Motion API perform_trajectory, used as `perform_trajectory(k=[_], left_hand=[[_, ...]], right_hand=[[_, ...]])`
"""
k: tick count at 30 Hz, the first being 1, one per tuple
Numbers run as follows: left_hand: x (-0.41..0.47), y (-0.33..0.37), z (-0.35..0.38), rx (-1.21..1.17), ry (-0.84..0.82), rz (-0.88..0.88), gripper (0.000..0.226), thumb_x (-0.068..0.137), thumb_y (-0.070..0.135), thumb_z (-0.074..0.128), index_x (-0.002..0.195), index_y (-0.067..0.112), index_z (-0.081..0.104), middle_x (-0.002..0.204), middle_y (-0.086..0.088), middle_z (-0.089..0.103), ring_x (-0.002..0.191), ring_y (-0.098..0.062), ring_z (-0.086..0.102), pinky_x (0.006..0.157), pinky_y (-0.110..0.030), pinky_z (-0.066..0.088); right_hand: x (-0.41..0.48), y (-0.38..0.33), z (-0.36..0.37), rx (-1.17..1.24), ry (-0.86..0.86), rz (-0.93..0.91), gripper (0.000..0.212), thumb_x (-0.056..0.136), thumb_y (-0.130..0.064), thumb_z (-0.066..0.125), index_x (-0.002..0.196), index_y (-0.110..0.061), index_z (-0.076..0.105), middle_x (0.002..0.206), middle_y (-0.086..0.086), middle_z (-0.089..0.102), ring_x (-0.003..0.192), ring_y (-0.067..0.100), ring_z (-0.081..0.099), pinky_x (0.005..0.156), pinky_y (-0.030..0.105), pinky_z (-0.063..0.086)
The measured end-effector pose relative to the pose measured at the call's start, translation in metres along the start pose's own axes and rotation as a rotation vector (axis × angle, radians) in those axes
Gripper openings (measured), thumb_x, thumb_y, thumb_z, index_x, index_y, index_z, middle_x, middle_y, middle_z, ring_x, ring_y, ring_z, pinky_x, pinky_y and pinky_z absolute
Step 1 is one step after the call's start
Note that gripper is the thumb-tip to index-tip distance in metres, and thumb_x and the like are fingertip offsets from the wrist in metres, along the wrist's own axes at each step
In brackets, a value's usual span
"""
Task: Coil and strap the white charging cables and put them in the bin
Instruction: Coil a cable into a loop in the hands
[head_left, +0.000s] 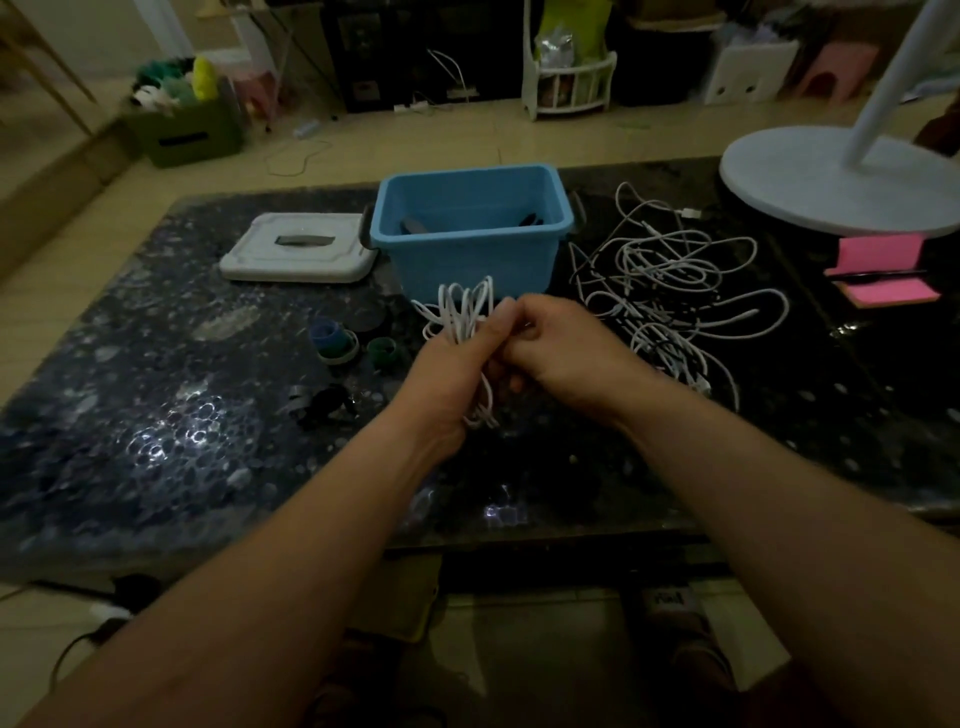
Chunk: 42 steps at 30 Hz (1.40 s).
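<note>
Left hand (457, 364) grips a coiled white cable (465, 312); right hand (550, 348) pinches it beside the left. Blue bin (470, 260) just beyond; loose cables (670, 280) right of them.

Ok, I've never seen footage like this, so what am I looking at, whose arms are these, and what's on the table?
No machine here: a person works with two bare hands, and the single picture comes from a wide-angle camera on their head, looking forward and down. The left hand grips a bundle of looped white cable; the right hand has its fingers curled on the same bundle. Behind them on the dark speckled table stands an open blue plastic bin, with its flat grey lid lying to its left. A loose tangle of white cables lies to the right of the bin, and small blue and green rolls, probably straps, sit to the left of the hands.
</note>
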<state>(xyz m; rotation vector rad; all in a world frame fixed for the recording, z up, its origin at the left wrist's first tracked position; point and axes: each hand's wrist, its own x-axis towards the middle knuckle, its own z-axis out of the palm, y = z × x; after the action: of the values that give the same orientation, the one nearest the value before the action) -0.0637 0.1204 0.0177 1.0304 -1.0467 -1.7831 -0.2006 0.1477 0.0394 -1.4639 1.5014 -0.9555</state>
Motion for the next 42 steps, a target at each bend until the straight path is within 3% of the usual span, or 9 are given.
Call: perform_trajectory(k=[7, 13, 18, 20, 24, 28, 32, 36, 42], left_hand=[[-0.005, -0.003, -0.001, -0.076, 0.066, -0.049, 0.029, 0.104, 0.031, 0.063, 0.119, 0.007, 0.073, 0.093, -0.011, 0.079, 0.074, -0.019, 0.076, 0.059, -0.030, 0.060], [0.010, -0.003, -0.018, -0.022, 0.194, 0.018, 0.036, 0.107, 0.038, 0.055, 0.098, 0.007, 0.073, 0.106, -0.025, 0.076, 0.100, -0.039, 0.074, 0.095, -0.056, 0.060], [0.002, -0.003, -0.008, 0.293, -0.076, 0.238, 0.022, 0.110, 0.016, 0.048, 0.116, 0.012, 0.069, 0.103, -0.003, 0.075, 0.096, -0.006, 0.073, 0.084, -0.023, 0.057], [0.003, -0.009, 0.000, 0.469, -0.131, 0.309, 0.025, 0.110, 0.011, 0.044, 0.127, 0.013, 0.062, 0.110, 0.005, 0.065, 0.101, 0.006, 0.064, 0.090, -0.008, 0.048], [-0.002, -0.002, 0.001, 0.669, -0.012, 0.367, 0.023, 0.106, 0.018, 0.052, 0.117, 0.032, 0.067, 0.102, 0.012, 0.074, 0.092, 0.001, 0.071, 0.076, -0.019, 0.053], [-0.008, 0.001, 0.001, 0.533, -0.071, 0.342, 0.024, 0.109, 0.024, 0.050, 0.124, 0.034, 0.066, 0.106, 0.008, 0.077, 0.098, -0.002, 0.073, 0.080, -0.021, 0.057], [-0.004, 0.010, -0.008, 0.322, 0.067, 0.285, 0.023, 0.111, 0.026, 0.050, 0.110, 0.019, 0.072, 0.094, 0.001, 0.080, 0.094, -0.015, 0.076, 0.081, -0.029, 0.061], [0.007, 0.028, -0.028, 0.175, 0.211, 0.265, 0.028, 0.111, 0.032, 0.048, 0.087, 0.020, 0.051, 0.056, 0.005, 0.046, 0.045, -0.011, 0.043, 0.044, -0.027, 0.036], [0.014, 0.028, -0.046, 0.333, 0.206, 0.214, 0.026, 0.109, 0.039, 0.051, 0.091, 0.021, 0.054, 0.059, 0.005, 0.041, 0.048, -0.011, 0.037, 0.048, -0.028, 0.032]], right_hand=[[-0.005, -0.004, 0.012, -0.039, 0.029, -0.015, 0.009, 0.094, -0.008, 0.073, 0.085, -0.010, 0.071, 0.069, 0.002, 0.075, 0.059, 0.007, 0.071, 0.055, 0.019, 0.051], [-0.008, -0.003, 0.008, -0.287, 0.176, 0.075, 0.036, 0.090, -0.056, 0.075, 0.095, -0.022, 0.065, 0.089, -0.008, 0.070, 0.080, 0.007, 0.065, 0.067, 0.030, 0.048], [-0.001, -0.006, 0.013, 0.070, 0.009, 0.056, 0.089, 0.067, -0.075, 0.080, 0.137, -0.025, 0.055, 0.130, -0.009, 0.067, 0.116, 0.003, 0.065, 0.096, 0.027, 0.054], [0.006, -0.005, 0.024, 0.092, 0.102, 0.016, 0.065, 0.075, -0.067, 0.083, 0.120, -0.024, 0.064, 0.114, -0.008, 0.074, 0.106, 0.006, 0.069, 0.092, 0.031, 0.056], [0.017, 0.002, 0.022, 0.075, 0.250, -0.035, 0.028, 0.096, -0.047, 0.072, 0.097, -0.019, 0.072, 0.092, -0.004, 0.078, 0.090, 0.010, 0.073, 0.083, 0.034, 0.057], [0.017, 0.004, 0.019, 0.138, 0.175, -0.051, 0.035, 0.097, -0.054, 0.066, 0.107, -0.021, 0.073, 0.104, -0.003, 0.080, 0.101, 0.013, 0.075, 0.100, 0.047, 0.057], [0.007, 0.003, 0.025, 0.125, -0.181, 0.070, 0.076, 0.087, -0.088, 0.045, 0.129, -0.029, 0.069, 0.123, -0.004, 0.076, 0.115, 0.014, 0.072, 0.110, 0.045, 0.052], [-0.004, 0.007, 0.012, -0.129, -0.434, 0.104, 0.046, 0.105, -0.052, 0.056, 0.107, -0.010, 0.073, 0.095, 0.011, 0.080, 0.085, 0.022, 0.078, 0.083, 0.034, 0.060], [0.001, 0.016, -0.026, -0.369, -0.275, 0.090, 0.021, 0.101, -0.040, 0.069, 0.092, -0.023, 0.078, 0.081, -0.007, 0.077, 0.071, 0.003, 0.069, 0.074, 0.025, 0.055]])
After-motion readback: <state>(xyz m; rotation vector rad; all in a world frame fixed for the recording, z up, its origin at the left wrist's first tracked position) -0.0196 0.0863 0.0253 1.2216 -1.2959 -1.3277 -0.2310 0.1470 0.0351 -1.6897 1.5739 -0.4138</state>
